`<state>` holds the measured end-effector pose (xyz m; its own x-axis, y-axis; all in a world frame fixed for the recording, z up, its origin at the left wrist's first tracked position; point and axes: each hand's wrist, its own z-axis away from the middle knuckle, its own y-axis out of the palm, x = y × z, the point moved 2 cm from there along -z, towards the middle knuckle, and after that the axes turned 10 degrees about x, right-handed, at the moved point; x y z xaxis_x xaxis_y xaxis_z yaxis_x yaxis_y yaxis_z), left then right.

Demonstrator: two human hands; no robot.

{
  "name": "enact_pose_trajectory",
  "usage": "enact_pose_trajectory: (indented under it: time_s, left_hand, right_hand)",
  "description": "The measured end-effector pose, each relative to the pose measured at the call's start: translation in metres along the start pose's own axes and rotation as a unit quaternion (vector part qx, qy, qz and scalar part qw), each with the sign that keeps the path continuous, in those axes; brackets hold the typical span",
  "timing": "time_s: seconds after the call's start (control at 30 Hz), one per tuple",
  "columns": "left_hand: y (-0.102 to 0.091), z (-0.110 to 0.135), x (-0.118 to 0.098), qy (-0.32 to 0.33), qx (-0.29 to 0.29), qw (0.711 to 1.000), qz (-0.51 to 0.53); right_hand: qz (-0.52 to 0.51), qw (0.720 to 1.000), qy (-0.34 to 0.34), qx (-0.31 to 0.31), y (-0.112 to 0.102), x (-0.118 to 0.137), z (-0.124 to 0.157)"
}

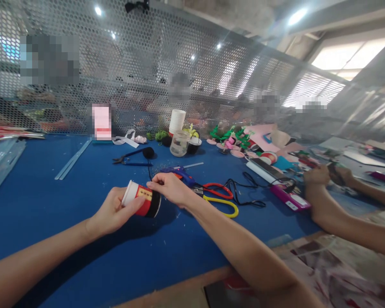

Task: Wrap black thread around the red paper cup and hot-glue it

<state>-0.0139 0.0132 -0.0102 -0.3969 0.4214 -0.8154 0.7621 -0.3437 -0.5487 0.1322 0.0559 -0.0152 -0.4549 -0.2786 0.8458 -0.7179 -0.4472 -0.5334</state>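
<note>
My left hand (111, 210) is wrapped round a paper cup (143, 208), which lies tilted on its side above the blue table. The cup is white at the rim and red in the middle with a beige label. Black yarn covers its other end. At that end, my right hand (173, 188) has thumb and forefinger pinched together on a black yarn strand (149, 172). This strand runs up toward a small black yarn ball (148, 152). Beside the ball rest blue-handled pliers (125, 161). A blue glue gun (186, 178) and red-and-yellow-handled scissors (223, 210) lie past my right hand.
White stacked cups (177, 120) and a clear plastic cup (179, 145) stand at the back by a perforated metal screen (134, 81). A purple power strip (288, 199) with black cables lies right. Another person's hands (317, 176) work farther right.
</note>
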Motion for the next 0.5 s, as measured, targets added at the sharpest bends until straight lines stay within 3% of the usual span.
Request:
enact_pose_trajectory:
  time_s: [0.1, 0.2, 0.37, 0.5]
  left_hand:
    - [-0.001, -0.003, 0.001, -0.022, 0.017, 0.999, 0.019]
    - [-0.002, -0.007, 0.005, -0.077, 0.049, 0.995, 0.038]
    - [-0.009, -0.018, 0.017, -0.209, 0.065, 0.976, 0.021]
    - [-0.019, -0.023, 0.016, -0.261, 0.071, 0.957, -0.103]
  right_hand:
    - [0.086, 0.996, -0.003, 0.002, 0.0, 0.001, -0.004]
    - [0.194, 0.98, 0.005, -0.037, -0.011, 0.002, -0.008]
    - [0.266, 0.952, 0.092, -0.119, -0.055, -0.01, -0.005]
    - [0.304, 0.932, 0.168, -0.099, -0.081, -0.038, 0.001]
